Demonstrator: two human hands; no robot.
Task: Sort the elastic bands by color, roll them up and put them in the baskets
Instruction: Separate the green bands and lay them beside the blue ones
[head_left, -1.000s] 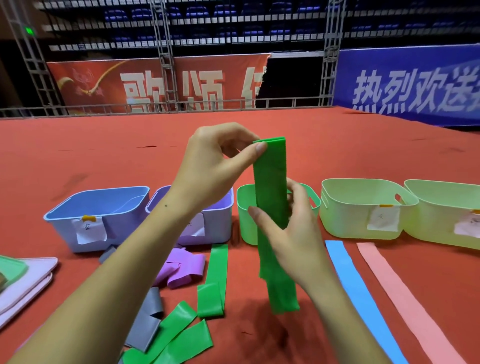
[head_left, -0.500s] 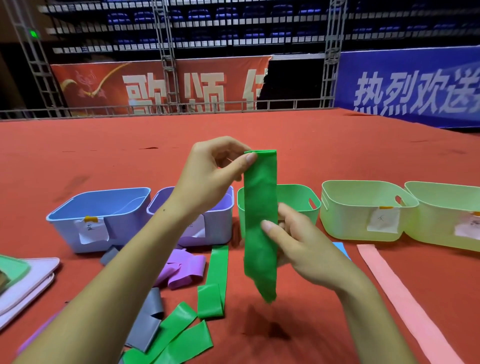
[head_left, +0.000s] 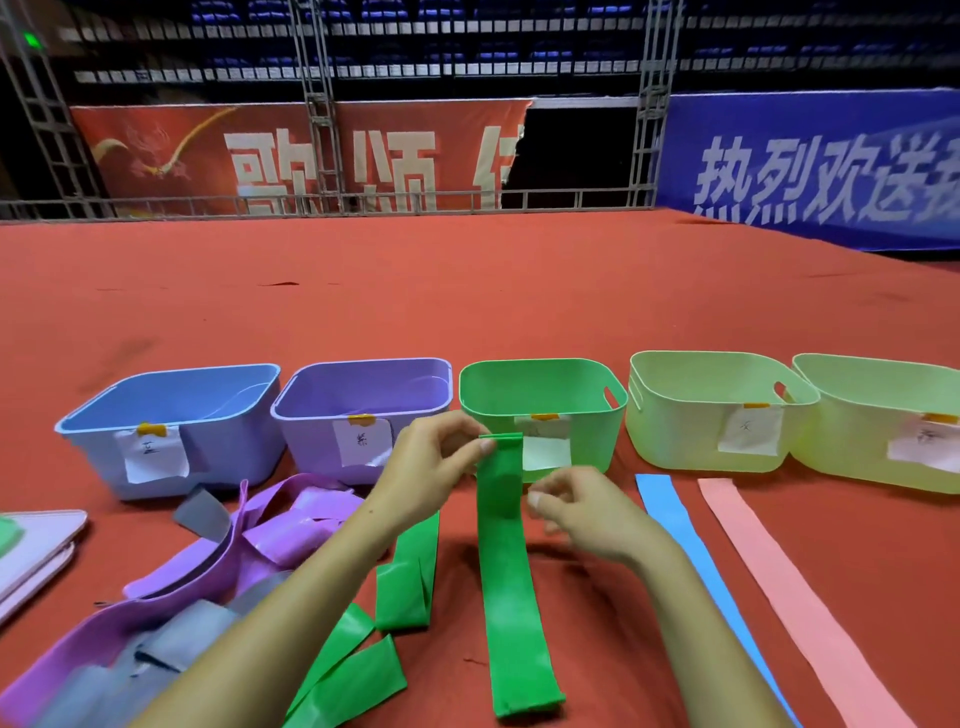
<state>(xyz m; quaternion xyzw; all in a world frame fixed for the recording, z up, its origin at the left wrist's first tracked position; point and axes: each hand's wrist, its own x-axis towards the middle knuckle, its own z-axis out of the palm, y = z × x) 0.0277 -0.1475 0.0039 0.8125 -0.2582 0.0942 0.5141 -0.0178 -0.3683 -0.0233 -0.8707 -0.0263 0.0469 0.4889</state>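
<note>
My left hand (head_left: 434, 457) pinches the far end of the green band (head_left: 506, 566) between thumb and fingertips, pinning it flat at twelve o'clock so I can start the roll. The band runs back toward six o'clock on the red cloth (head_left: 467, 312), just short of the green basket (head_left: 543, 395). My right hand (head_left: 582, 512) hovers at its three o'clock edge, fingers loosely curled, holding nothing. Beyond the cloth are metal trusses and banners.
</note>
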